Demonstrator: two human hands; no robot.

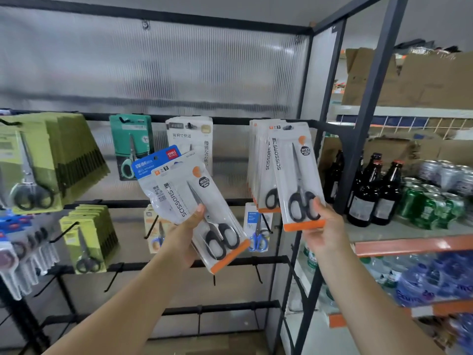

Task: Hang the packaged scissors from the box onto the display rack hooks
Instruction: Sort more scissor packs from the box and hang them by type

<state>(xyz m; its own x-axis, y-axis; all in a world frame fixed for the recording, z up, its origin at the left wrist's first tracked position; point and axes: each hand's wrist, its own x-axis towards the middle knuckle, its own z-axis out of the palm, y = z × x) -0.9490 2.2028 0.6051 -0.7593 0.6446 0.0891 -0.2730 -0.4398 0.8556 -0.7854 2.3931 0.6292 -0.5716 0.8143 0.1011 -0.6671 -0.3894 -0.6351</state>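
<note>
We see the display rack, black bars w/ a ribbed translucent back panel, filling most of the view. To the right, a 2nd shelving unit w/ cardboard boxes up top, dark bottles and green cans on the middle shelf, blue-wrapped water packs below. On the rack, far left, a thick row of green-carded scissors; a smaller green row under it. Upper bar also has a teal pack and a white pack. Right side of the upper bar: a hanging stack of white/orange scissor packs. Front pack sits at the front of that stack, its top hole at the hook; right hand pinches its lower orange edge, thumb on the front. Left hand is closed around a few packs, thumb pressed on the front one: a tilted white/orange scissors pack w/ a blue-topped pack behind it. Held packs are off the hooks, in front of the rack's middle. Box not in view.
</note>
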